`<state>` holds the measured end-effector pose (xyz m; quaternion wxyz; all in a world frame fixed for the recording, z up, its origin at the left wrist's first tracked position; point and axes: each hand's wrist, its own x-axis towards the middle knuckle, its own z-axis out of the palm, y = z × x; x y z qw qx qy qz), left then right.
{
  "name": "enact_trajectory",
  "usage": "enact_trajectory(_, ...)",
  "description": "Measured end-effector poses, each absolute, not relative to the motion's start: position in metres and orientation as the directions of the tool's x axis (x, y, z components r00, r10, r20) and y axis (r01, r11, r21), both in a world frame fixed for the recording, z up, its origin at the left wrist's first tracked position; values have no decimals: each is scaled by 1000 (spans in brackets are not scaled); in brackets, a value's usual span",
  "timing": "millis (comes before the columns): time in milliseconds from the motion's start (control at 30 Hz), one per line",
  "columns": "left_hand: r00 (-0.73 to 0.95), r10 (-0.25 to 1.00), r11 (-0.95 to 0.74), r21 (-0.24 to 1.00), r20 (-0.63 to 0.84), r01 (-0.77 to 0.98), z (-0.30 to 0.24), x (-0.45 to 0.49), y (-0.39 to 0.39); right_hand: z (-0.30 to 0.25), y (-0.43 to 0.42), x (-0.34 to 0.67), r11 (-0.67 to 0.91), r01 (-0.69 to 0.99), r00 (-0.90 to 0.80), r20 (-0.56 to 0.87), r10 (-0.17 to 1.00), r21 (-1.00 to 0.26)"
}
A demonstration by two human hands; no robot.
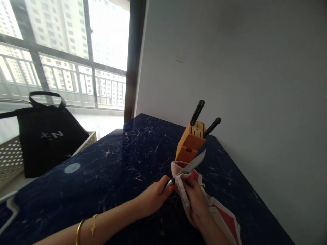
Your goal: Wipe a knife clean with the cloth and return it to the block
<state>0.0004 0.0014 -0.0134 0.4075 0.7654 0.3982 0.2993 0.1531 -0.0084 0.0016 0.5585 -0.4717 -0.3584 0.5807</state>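
My left hand [156, 196] is closed round the handle of a knife [192, 165], whose bare steel blade points up and to the right. My right hand [196, 201] is closed on a white and red cloth [224, 217], pinching it against the base of the blade. Just behind the blade tip stands a wooden knife block [190, 143] on the dark marble counter [114, 170], with two black-handled knives [198, 111] sticking out of it.
A black tote bag [48, 136] sits on a perforated cream tray [10, 160] to the left of the counter. A small white round sticker [72, 168] lies on the counter. The grey wall [242, 68] runs along the right; a window is at the back left.
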Motion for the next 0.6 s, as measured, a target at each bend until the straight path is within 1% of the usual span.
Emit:
enact_trajectory(100, 503, 854, -353, 859, 133, 371, -13, 0, 2, 1, -8, 154, -189, -338, 8, -204, 979, -922)
enact_trajectory(233, 520, 843, -345, 878, 135, 332, -9, 0, 2, 1, -6, 159, -158, -338, 43, -183, 982, -928)
enact_trajectory(400, 512, 848, -341, 882, 138, 326, -9, 0, 2, 1, -5, 162, -130, -350, 39, -153, 987, -928)
enact_trajectory(600, 493, 853, -368, 867, 171, 335, -13, 0, 0, 4, -8, 162, -144, -160, 18, -149, 989, -977)
